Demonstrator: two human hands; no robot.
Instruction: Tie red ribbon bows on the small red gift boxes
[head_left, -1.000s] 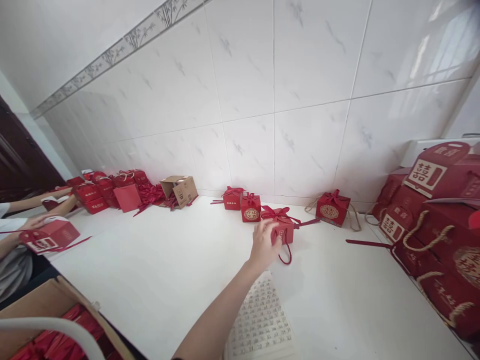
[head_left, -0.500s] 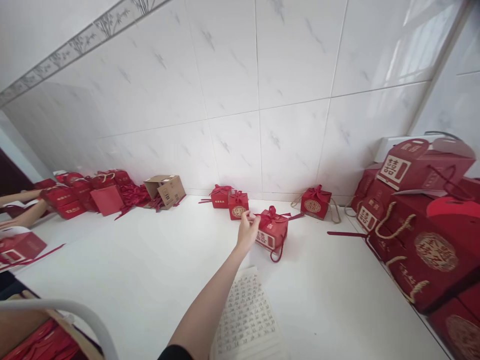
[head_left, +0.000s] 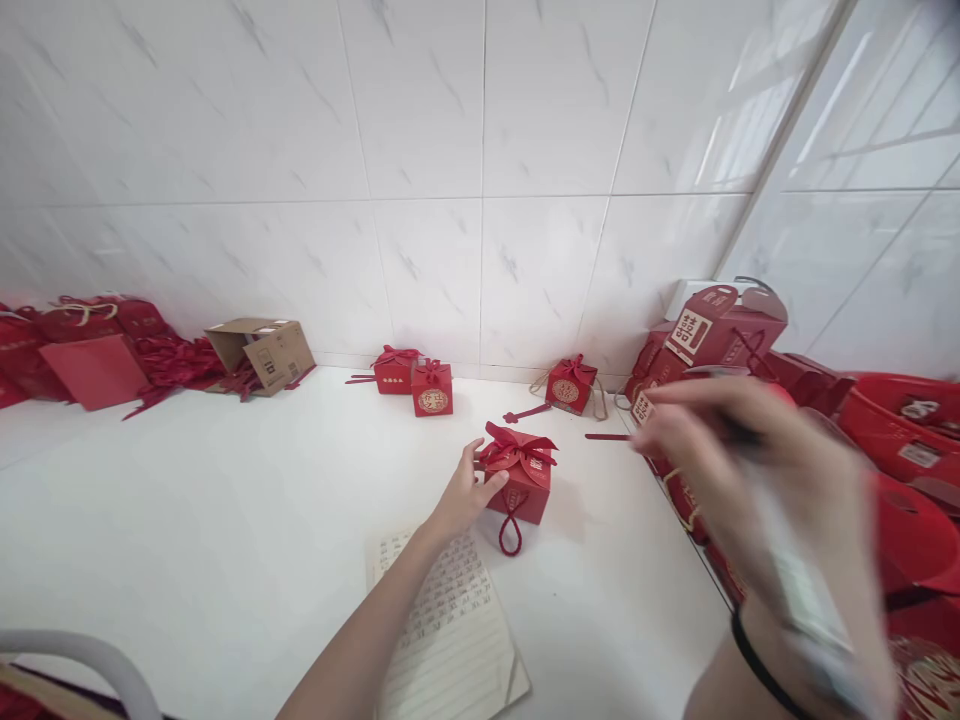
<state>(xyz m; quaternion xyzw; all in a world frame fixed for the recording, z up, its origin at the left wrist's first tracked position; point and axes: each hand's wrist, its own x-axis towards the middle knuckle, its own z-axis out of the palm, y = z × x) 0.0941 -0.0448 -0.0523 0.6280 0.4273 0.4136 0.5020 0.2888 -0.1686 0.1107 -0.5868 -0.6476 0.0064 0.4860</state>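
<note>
My left hand (head_left: 469,495) grips the left side of a small red gift box (head_left: 534,495), fingers by its ribbon bow and thumb on the front. A dark red cord loop (head_left: 511,538) hangs from that box onto the white table. At the right, close to the camera and blurred, my right hand (head_left: 787,490) is closed around a pale pen (head_left: 799,575). A black band circles that wrist. Beneath my left forearm lies a lined notebook page (head_left: 454,650) covered partly with rows of handwriting.
Small red boxes (head_left: 433,392) and another ribboned box (head_left: 571,385) stand near the tiled wall. An open cardboard carton (head_left: 279,358) and red ribbons (head_left: 176,362) are at left. Red boxes and bags (head_left: 907,520) crowd the right edge. A red ribbon strip (head_left: 529,412) lies behind the held box.
The view has swung right. The gift box has been turned, with its cord loop now facing me. My right hand has come into view with the pen.
</note>
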